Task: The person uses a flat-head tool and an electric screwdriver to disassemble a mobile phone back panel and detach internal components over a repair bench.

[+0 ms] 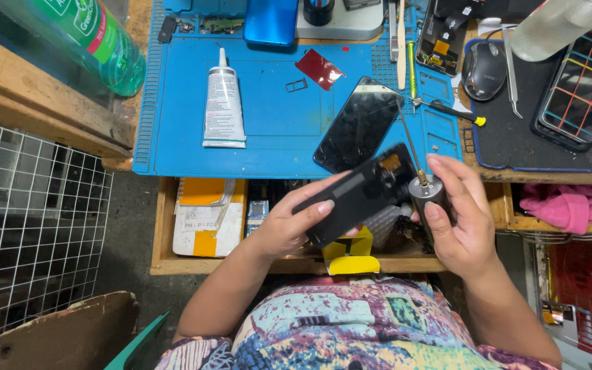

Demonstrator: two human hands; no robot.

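- Black rectangular phone panel: your left hand grasps it over the open drawer, fingers wrapped around it.
- Your right hand grips a dark cylindrical needle-tipped bottle.
- White label-wrapped glue tube lies on the blue tabletop mat.

Two bare forearms, no sleeves reaching past the elbows, no watch, bracelet or ring on either wrist or finger. Left hand and right hand both ungloved, with short, rounded, unpainted nails showing on the thumbs and fingertips. Below them, a short-sleeved top in a busy patchwork print: pink, teal, cream, yellow and dark blue blotches, crossed by small dark line patterns, stretched across the torso along the bottom edge of the view.
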